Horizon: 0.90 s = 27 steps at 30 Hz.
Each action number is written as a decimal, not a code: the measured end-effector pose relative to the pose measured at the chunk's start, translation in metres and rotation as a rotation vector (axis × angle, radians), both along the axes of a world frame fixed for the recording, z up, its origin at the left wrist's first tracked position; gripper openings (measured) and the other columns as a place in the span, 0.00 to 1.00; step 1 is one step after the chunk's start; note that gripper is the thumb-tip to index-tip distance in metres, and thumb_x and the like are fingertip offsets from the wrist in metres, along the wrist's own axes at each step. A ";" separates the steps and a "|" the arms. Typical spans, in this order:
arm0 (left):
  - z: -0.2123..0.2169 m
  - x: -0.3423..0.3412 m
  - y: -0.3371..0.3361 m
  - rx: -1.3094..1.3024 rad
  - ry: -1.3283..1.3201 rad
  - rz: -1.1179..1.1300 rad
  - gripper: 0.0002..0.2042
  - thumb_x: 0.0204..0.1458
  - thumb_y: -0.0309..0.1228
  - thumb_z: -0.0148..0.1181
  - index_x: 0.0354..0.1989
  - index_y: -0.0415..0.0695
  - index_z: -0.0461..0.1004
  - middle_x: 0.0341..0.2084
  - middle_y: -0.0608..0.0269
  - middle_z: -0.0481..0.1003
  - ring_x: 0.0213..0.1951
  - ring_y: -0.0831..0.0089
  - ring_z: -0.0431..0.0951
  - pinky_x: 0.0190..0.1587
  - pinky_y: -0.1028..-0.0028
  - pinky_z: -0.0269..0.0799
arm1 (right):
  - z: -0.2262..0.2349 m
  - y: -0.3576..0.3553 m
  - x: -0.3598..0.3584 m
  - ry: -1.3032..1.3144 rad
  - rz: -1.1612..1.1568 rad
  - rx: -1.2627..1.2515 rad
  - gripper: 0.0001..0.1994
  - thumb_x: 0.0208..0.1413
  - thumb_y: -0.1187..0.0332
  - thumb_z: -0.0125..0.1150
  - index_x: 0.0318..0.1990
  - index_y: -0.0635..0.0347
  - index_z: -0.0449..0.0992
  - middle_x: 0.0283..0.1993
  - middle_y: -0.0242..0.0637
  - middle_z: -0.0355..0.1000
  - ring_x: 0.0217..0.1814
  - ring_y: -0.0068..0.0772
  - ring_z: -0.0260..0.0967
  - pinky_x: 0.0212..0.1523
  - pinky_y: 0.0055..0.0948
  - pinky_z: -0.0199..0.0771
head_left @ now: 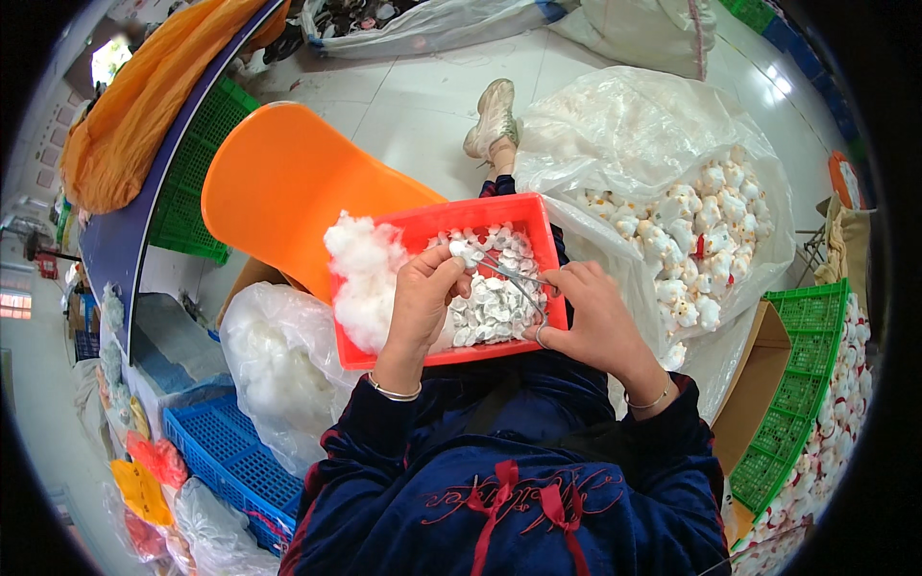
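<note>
On my lap lies a red plastic tray [437, 361]. White fluffy stuffing [363, 274] fills its left side, and many small white fabric pieces [492, 312] are heaped on the right. My left hand [423, 293] pinches a small white fabric piece [465, 252] between thumb and fingertips above the tray. In my right hand [597, 322] is a pair of slim metal forceps [519, 285] with ring handles, the fingers closed at the rings. The forceps' tips reach the piece in my left hand; whether they are inside it or beside it, I cannot tell.
An orange chair [288, 182] stands beyond the tray. To the right, a large clear plastic bag [615, 120] holds many small white stuffed figures [687, 240]. A bag of stuffing [279, 360] and a blue crate [235, 446] sit at left; a green crate [802, 355] is at right.
</note>
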<state>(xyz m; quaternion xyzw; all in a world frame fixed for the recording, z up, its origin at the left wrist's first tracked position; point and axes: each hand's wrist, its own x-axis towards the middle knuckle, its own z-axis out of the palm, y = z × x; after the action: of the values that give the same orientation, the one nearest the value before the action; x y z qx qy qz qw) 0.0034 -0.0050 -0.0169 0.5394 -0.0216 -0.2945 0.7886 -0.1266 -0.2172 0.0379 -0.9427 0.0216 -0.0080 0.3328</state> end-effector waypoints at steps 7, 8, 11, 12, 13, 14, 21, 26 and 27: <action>0.004 -0.001 -0.002 -0.028 0.007 -0.021 0.08 0.61 0.25 0.58 0.43 0.36 0.81 0.24 0.68 0.77 0.25 0.83 0.73 0.30 0.83 0.67 | -0.001 -0.001 0.004 -0.052 -0.003 -0.073 0.25 0.45 0.59 0.75 0.52 0.58 0.79 0.47 0.40 0.74 0.54 0.45 0.67 0.54 0.43 0.62; 0.005 -0.002 -0.002 -0.029 0.008 -0.014 0.08 0.61 0.25 0.58 0.43 0.35 0.81 0.25 0.68 0.77 0.25 0.83 0.73 0.30 0.83 0.68 | -0.001 -0.002 0.004 -0.037 0.003 -0.094 0.24 0.45 0.60 0.75 0.51 0.57 0.80 0.46 0.38 0.75 0.53 0.44 0.67 0.52 0.42 0.62; 0.007 -0.003 -0.003 -0.002 -0.029 0.013 0.08 0.61 0.24 0.58 0.45 0.35 0.81 0.27 0.68 0.78 0.26 0.83 0.74 0.32 0.82 0.70 | -0.001 -0.004 0.003 -0.018 0.016 -0.146 0.21 0.46 0.61 0.74 0.50 0.55 0.81 0.42 0.34 0.75 0.49 0.40 0.68 0.48 0.41 0.62; 0.007 -0.003 -0.004 0.025 -0.059 0.010 0.08 0.61 0.24 0.58 0.45 0.35 0.81 0.27 0.68 0.78 0.27 0.83 0.73 0.33 0.82 0.70 | -0.002 -0.005 0.002 -0.029 0.018 -0.155 0.21 0.47 0.61 0.74 0.49 0.54 0.81 0.41 0.34 0.76 0.48 0.39 0.69 0.47 0.41 0.61; 0.007 -0.003 -0.003 0.052 -0.089 0.006 0.08 0.61 0.23 0.59 0.45 0.35 0.81 0.27 0.68 0.77 0.27 0.84 0.73 0.33 0.82 0.70 | -0.003 -0.005 0.001 -0.040 0.020 -0.163 0.20 0.47 0.61 0.74 0.49 0.54 0.81 0.40 0.33 0.76 0.46 0.38 0.69 0.46 0.40 0.61; 0.006 -0.003 -0.003 0.079 -0.119 0.003 0.08 0.61 0.23 0.59 0.45 0.35 0.81 0.27 0.69 0.77 0.27 0.85 0.73 0.33 0.82 0.70 | -0.001 -0.006 0.001 -0.019 0.033 -0.170 0.20 0.47 0.61 0.74 0.49 0.54 0.81 0.39 0.33 0.76 0.46 0.39 0.70 0.46 0.41 0.61; -0.001 -0.014 -0.011 0.233 -0.464 -0.012 0.08 0.63 0.23 0.58 0.46 0.34 0.80 0.28 0.73 0.74 0.28 0.88 0.69 0.31 0.82 0.66 | 0.006 -0.003 0.005 0.155 0.060 -0.015 0.17 0.48 0.61 0.73 0.45 0.55 0.83 0.36 0.36 0.77 0.42 0.41 0.73 0.42 0.42 0.65; 0.002 -0.014 -0.012 0.142 -0.299 -0.013 0.09 0.63 0.24 0.59 0.47 0.34 0.80 0.30 0.67 0.79 0.29 0.84 0.74 0.33 0.82 0.71 | -0.003 0.003 0.001 0.096 0.008 0.027 0.17 0.48 0.61 0.73 0.45 0.56 0.83 0.35 0.36 0.77 0.41 0.42 0.72 0.42 0.42 0.68; 0.004 -0.012 -0.010 0.111 -0.249 -0.029 0.09 0.63 0.24 0.59 0.48 0.34 0.80 0.31 0.65 0.80 0.29 0.83 0.75 0.34 0.82 0.73 | -0.004 0.004 0.000 0.075 0.001 -0.005 0.17 0.48 0.61 0.73 0.45 0.56 0.83 0.36 0.35 0.77 0.42 0.42 0.72 0.43 0.42 0.68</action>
<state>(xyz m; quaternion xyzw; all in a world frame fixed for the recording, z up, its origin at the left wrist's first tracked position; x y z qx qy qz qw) -0.0087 -0.0147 -0.0134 0.6141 -0.1106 -0.2374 0.7445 -0.1270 -0.2136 0.0341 -0.9432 0.0336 0.0276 0.3293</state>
